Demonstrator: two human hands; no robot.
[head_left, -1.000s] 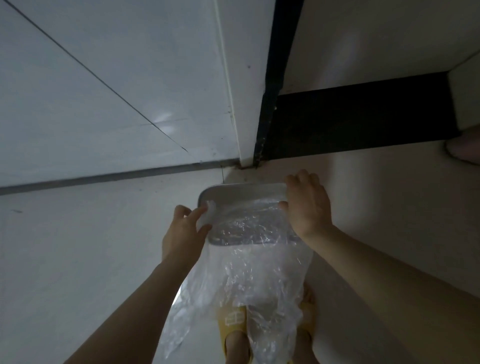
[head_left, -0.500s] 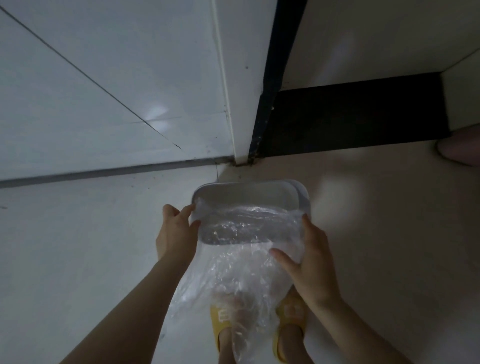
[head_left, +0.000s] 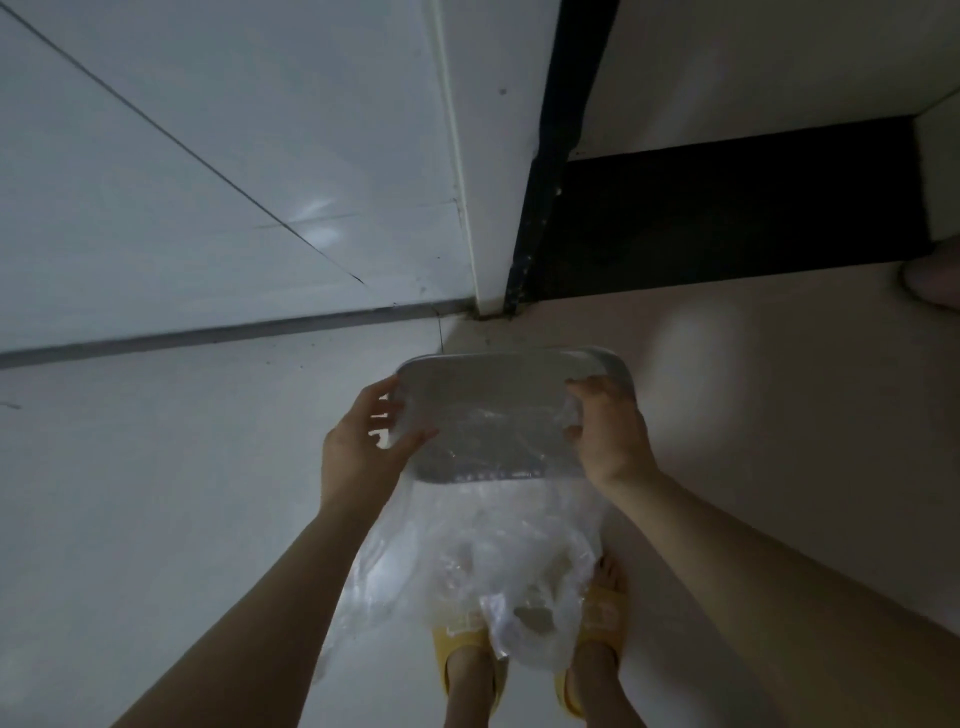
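Observation:
A grey rectangular tray (head_left: 493, 379) is held in the air in front of me, wrapped in a clear plastic bag (head_left: 483, 566) whose loose end hangs down over my feet. My left hand (head_left: 363, 447) grips the tray's left edge through the plastic, thumb on top. At the right edge, my right hand (head_left: 608, 431) holds the tray and bunches the plastic with curled fingers.
Below the bag are my feet in yellow slippers (head_left: 467, 649). A white tiled wall (head_left: 208, 182) stands to the left, and a black door frame with a dark threshold (head_left: 727, 218) lies ahead. A pale rounded thing (head_left: 935, 280) shows at the right edge.
My right hand has moved up from the bag's lower right side to the tray's right edge. The tray has tilted a little; the left hand keeps its hold.

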